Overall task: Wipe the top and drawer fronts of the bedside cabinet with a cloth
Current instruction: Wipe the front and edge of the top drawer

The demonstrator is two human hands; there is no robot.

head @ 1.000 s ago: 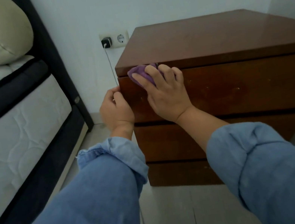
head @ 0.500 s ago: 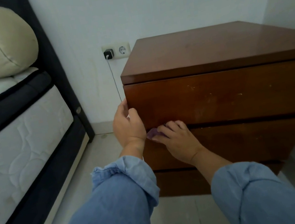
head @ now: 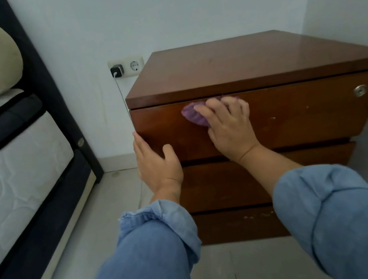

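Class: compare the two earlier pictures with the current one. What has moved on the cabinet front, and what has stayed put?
The right hand carried the purple cloth down the top drawer front to its lower edge, then back up and rightward. The left hand opened but stayed at the cabinet's left corner. All drawers stayed closed.

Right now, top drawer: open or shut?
Shut. The top drawer front sits flush under the cabinet top, no gap showing; the right hand presses the cloth on it.

The dark brown wooden bedside cabinet (head: 255, 62) stands on the floor, its glossy top bare. A crumpled purple cloth (head: 194, 115) lies pressed flat against the top drawer front (head: 308, 112), near its upper edge.
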